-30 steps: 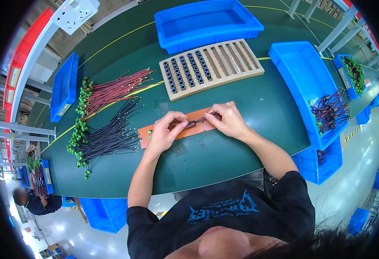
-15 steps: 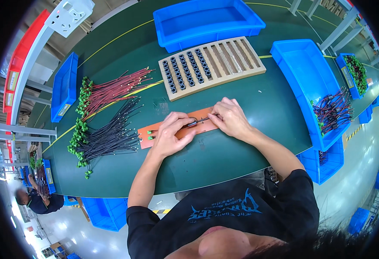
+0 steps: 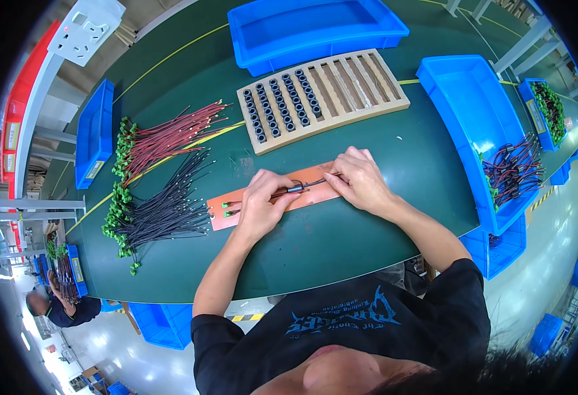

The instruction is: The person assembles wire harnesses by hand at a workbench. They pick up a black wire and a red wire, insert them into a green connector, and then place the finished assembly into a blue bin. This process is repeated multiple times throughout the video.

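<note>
Both hands are working a wire pair (image 3: 272, 195) lying on the orange board (image 3: 315, 195) on the worktop (image 3: 368, 230). The left hand (image 3: 262, 204) is pinching the wires just beside a dark ring (image 3: 295, 188), and the right hand (image 3: 361, 181) is pinching their free ends. The ring seems to be getting threaded on; next it probably needs sliding along.

The wooden rack (image 3: 361, 82) is holding more rings (image 3: 276, 108). The far bin (image 3: 315, 29) looks empty. The right bin (image 3: 466, 112) is holding finished-looking wires (image 3: 512, 171).

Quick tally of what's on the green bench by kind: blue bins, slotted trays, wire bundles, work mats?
Blue bins: 3 (back, left, right)
Wooden slotted tray: 1
Wire bundles: 2 (red, black)
Orange mat: 1
Total: 7
</note>
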A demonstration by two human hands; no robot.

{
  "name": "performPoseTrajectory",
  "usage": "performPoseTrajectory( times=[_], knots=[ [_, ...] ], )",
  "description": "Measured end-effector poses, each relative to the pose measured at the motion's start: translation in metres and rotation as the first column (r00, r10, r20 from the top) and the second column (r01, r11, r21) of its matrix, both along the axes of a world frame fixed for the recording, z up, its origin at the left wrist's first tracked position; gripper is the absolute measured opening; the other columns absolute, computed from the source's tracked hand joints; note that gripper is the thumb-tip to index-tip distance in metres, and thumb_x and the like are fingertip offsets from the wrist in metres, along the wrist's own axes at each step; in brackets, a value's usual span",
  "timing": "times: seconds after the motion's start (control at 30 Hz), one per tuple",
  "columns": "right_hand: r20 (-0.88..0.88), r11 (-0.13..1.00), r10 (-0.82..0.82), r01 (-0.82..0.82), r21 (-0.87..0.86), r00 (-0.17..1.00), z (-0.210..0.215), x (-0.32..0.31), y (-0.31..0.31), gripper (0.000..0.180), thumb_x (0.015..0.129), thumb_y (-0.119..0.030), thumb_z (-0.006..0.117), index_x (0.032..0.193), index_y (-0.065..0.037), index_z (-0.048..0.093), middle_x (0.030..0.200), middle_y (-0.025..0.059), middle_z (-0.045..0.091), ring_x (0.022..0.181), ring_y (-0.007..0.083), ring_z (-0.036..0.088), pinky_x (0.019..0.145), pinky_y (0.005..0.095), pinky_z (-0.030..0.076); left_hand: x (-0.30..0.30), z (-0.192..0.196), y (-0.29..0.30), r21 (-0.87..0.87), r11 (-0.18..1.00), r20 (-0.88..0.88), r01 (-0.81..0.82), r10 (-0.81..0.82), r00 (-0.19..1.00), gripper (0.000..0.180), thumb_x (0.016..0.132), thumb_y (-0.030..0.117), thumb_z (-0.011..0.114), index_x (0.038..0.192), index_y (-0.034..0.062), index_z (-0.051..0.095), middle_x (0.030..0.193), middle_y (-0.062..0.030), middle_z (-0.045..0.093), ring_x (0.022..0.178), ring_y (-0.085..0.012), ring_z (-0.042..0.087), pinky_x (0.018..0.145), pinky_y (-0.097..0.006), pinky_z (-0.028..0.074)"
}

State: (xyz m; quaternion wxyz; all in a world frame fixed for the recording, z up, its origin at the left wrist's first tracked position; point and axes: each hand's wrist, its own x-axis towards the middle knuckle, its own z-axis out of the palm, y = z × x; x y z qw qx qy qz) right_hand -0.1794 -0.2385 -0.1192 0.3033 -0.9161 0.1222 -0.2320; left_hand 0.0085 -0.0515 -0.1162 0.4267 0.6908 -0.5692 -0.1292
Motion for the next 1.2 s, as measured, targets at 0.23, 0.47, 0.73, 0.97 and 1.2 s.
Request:
performPoseTrajectory(
  times=[0.23, 0.47, 0.73, 0.97, 1.2],
  knots=[
    [-0.002, 0.999, -0.023, 0.023, -0.021, 1.0, -0.002, -0.002, -0.002, 0.013, 0.091, -0.016, 0.074, 0.084, -0.006, 0.067, 0.077, 0.0057, 0.065, 0.08, 0.025, 0.058, 0.081, 0.0411, 0.041, -0.005, 0.004, -0.005, 0.165, 0.985, -0.196, -0.06, 0.092, 0.976, 0.047, 0.08, 0.004, 0.087, 0.109, 0.0035, 0.049, 0.099, -0.0131, 0.066, 0.09, -0.0255, 0.07, 0.082, -0.038, 0.059],
    [0.007, 1.0, -0.008, 0.008, 0.003, 1.0, 0.0, -0.005, -0.004, 0.017, 0.091, -0.015, 0.074, 0.08, -0.007, 0.064, 0.073, 0.0061, 0.063, 0.075, 0.0256, 0.057, 0.079, 0.0409, 0.04, -0.012, -0.001, -0.005, 0.112, 0.991, -0.151, -0.076, 0.093, 0.984, 0.048, 0.079, 0.003, 0.088, 0.111, 0.005, 0.052, 0.098, -0.0101, 0.071, 0.088, -0.0174, 0.07, 0.078, -0.031, 0.058],
    [0.129, 1.0, -0.025, 0.024, 0.008, 0.991, -0.012, -0.001, -0.002, 0.016, 0.09, -0.014, 0.075, 0.081, -0.008, 0.065, 0.071, 0.0041, 0.062, 0.071, 0.0243, 0.055, 0.079, 0.0403, 0.04, 0.026, 0.029, -0.074, 0.233, 0.874, -0.327, 0.426, -0.342, 0.881, 0.031, 0.095, 0.021, 0.075, 0.12, 0.0025, 0.074, 0.1, -0.0075, 0.074, 0.078, -0.0131, 0.063, 0.074, -0.033, 0.055],
    [0.178, 1.0, -0.01, 0.007, 0.022, 0.984, -0.013, -0.004, -0.006, 0.018, 0.09, -0.014, 0.077, 0.08, -0.008, 0.064, 0.068, 0.0039, 0.06, 0.068, 0.0241, 0.054, 0.077, 0.0403, 0.04, 0.022, 0.042, -0.118, 0.583, 0.539, -0.352, 0.608, -0.508, 0.786, 0.018, 0.089, 0.018, 0.08, 0.091, -0.0006, 0.078, 0.071, -0.0062, 0.072, 0.062, -0.0131, 0.061, 0.058, -0.034, 0.047],
    [0.153, 0.996, 0.039, -0.052, 0.078, 0.987, -0.008, -0.008, -0.011, 0.017, 0.088, -0.009, 0.077, 0.08, -0.007, 0.063, 0.071, 0.0049, 0.061, 0.068, 0.0244, 0.055, 0.076, 0.041, 0.041, 0.015, 0.035, -0.116, 0.529, 0.61, -0.394, 0.59, -0.439, 0.807, 0.015, 0.088, 0.013, 0.079, 0.082, -0.0007, 0.077, 0.062, -0.0098, 0.067, 0.055, -0.0142, 0.059, 0.055, -0.035, 0.046]
  ],
)
